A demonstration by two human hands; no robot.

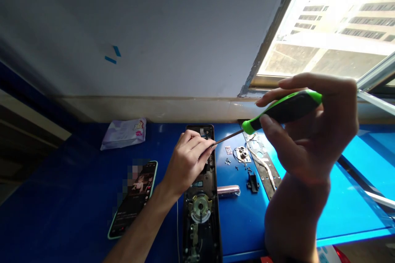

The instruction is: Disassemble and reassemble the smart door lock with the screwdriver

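Observation:
My right hand (311, 131) is raised close to the camera and grips the green and black handle of a screwdriver (286, 109). Its thin shaft slants down and left to the tip by my left fingers. My left hand (189, 160) hovers over an opened black door-lock body (202, 213) lying lengthwise on the blue table (61, 197). Its fingers are pinched together at the screwdriver tip; what they pinch is too small to make out. The lock's round brass mechanism shows below my left wrist.
A phone (134, 197) with a lit screen lies left of the lock. A white packet (124, 133) sits at the back left. Right of the lock lie small screws, a small circuit board (228, 150), a black metal plate (262, 164), a pink cylinder (228, 190) and a black clip (253, 181). A window is at upper right.

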